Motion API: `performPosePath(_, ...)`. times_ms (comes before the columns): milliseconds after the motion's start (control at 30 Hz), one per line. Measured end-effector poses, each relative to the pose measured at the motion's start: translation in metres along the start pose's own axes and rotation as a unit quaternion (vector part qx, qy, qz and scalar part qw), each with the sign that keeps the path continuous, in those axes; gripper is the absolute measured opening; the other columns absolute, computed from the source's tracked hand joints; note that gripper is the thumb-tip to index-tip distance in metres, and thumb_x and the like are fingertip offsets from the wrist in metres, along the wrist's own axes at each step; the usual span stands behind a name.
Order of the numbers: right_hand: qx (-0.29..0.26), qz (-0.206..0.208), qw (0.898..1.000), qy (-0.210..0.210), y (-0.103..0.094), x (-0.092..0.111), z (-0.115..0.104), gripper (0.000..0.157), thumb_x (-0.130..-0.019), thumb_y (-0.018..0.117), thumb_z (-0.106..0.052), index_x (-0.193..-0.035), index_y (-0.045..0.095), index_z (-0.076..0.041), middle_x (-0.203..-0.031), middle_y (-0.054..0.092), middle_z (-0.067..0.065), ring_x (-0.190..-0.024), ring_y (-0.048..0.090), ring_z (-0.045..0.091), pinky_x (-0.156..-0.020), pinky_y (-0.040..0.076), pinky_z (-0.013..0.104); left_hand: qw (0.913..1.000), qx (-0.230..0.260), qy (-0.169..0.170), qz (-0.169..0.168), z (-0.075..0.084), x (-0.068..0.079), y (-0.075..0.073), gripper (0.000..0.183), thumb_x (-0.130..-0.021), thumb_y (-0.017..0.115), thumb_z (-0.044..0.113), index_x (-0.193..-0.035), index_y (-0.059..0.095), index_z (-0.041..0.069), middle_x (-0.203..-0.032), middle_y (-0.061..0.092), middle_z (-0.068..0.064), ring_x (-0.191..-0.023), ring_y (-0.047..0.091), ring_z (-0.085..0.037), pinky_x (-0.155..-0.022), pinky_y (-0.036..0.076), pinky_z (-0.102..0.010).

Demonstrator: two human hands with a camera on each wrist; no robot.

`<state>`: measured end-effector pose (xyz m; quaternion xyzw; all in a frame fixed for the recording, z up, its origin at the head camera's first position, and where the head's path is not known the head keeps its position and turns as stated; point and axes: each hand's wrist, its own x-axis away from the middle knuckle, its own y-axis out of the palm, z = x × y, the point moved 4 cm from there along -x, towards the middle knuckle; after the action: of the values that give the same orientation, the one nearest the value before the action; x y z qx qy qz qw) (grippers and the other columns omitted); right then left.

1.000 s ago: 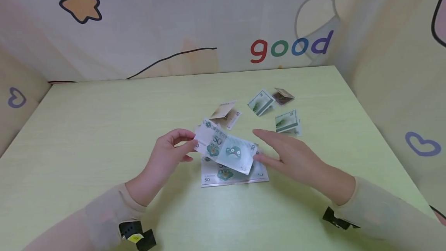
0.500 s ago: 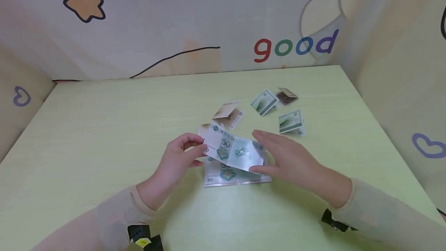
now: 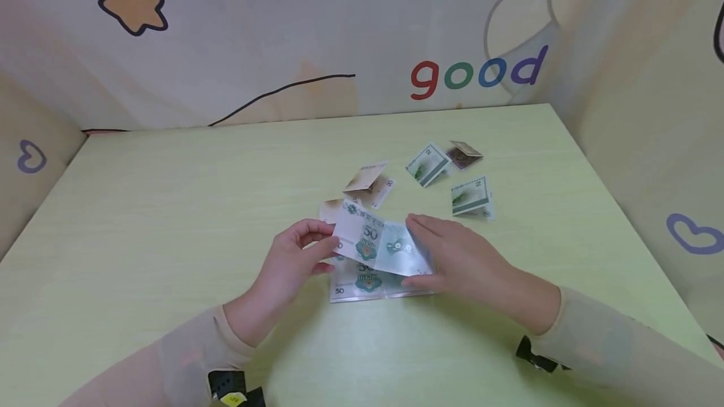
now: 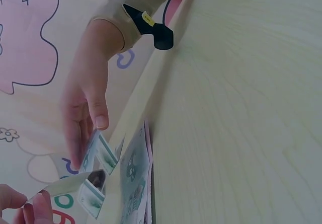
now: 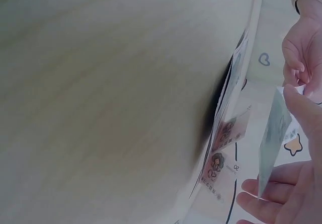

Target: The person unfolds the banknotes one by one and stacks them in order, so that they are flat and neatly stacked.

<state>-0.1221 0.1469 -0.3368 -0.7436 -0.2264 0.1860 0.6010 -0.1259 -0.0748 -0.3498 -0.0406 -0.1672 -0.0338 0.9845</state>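
Note:
A 50 banknote (image 3: 362, 237) with a crease across its middle is held tilted above the table. My left hand (image 3: 296, 253) pinches its left end between thumb and fingers. My right hand (image 3: 466, 253) is at the note's other end, its fingers extended and the thumb apart from them; in the right wrist view the thumb and fingers lie at opposite edges of the green note (image 5: 274, 133). Below, a stack of 50 banknotes (image 3: 347, 291) lies flat, partly covered by the held note and my right hand.
Behind the hands stand folded brownish notes (image 3: 367, 181), one partly hidden by the held note. Two folded green notes (image 3: 428, 165) and a folded brown note (image 3: 465, 154) are farther right. Printed cloth walls (image 3: 254, 36) border the pale wooden table (image 3: 170, 206).
My left hand and the held banknote have shifted slightly right. My right hand has closed in on the note's right end, covering more of it. The folded notes stay in place.

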Motion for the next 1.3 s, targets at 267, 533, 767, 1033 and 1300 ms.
performPosePath(267, -0.001, -0.029, 0.999, 0.012, 0.006, -0.002, 0.002, 0.097, -0.070, 0.074, -0.054, -0.137, 0.039, 0.007, -0.140, 0.041, 0.019, -0.125, 0.042, 0.034, -0.100, 0.037, 0.046, 1.0000, -0.002, 0.004, -0.002, 0.002, 0.004, -0.001, 0.018, -0.088, 0.063, 0.007, -0.105, 0.059, 0.002, -0.096, 0.060, -0.010, -0.087, 0.062, -0.027, -0.067, 0.053, -0.026)
performPosePath(533, -0.007, -0.039, 0.999, 0.015, 0.008, -0.003, 0.002, 0.098, -0.072, 0.072, -0.055, -0.139, 0.036, 0.006, -0.142, 0.038, 0.019, -0.128, 0.038, 0.034, -0.103, 0.033, 0.047, 0.9994, -0.005, 0.029, -0.017, 0.003, 0.006, -0.003, 0.021, -0.088, 0.063, 0.006, -0.108, 0.058, 0.001, -0.097, 0.058, -0.010, -0.087, 0.061, -0.029, -0.068, 0.054, -0.027)
performPosePath(767, -0.020, -0.024, 0.999, 0.009, 0.008, -0.001, 0.003, 0.096, -0.072, 0.074, -0.051, -0.138, 0.036, 0.008, -0.141, 0.040, 0.019, -0.126, 0.040, 0.034, -0.103, 0.034, 0.045, 0.9861, -0.102, 0.113, -0.066, 0.002, 0.007, -0.007, 0.038, -0.088, 0.062, 0.003, -0.124, 0.051, 0.006, -0.107, 0.054, -0.013, -0.087, 0.062, -0.028, -0.068, 0.053, -0.031)
performPosePath(1033, -0.028, -0.010, 0.999, -0.011, 0.008, 0.000, 0.004, 0.095, -0.073, 0.074, -0.050, -0.138, 0.036, 0.007, -0.142, 0.040, 0.018, -0.127, 0.040, 0.033, -0.103, 0.034, 0.045, 0.8517, -0.428, 0.298, -0.053, 0.009, 0.012, -0.008, 0.064, -0.082, 0.072, 0.016, -0.139, 0.042, 0.007, -0.142, 0.036, -0.014, -0.122, 0.043, -0.031, -0.093, 0.044, -0.043)
performPosePath(1300, -0.038, -0.015, 0.999, -0.024, 0.008, -0.002, 0.002, 0.095, -0.073, 0.074, -0.051, -0.140, 0.035, 0.005, -0.143, 0.037, 0.016, -0.128, 0.038, 0.032, -0.104, 0.033, 0.045, 0.6767, -0.616, 0.401, -0.042, 0.011, 0.016, 0.004, 0.063, -0.080, 0.070, 0.043, -0.131, 0.053, 0.010, -0.149, 0.029, -0.014, -0.137, 0.021, -0.034, -0.102, 0.025, -0.060)
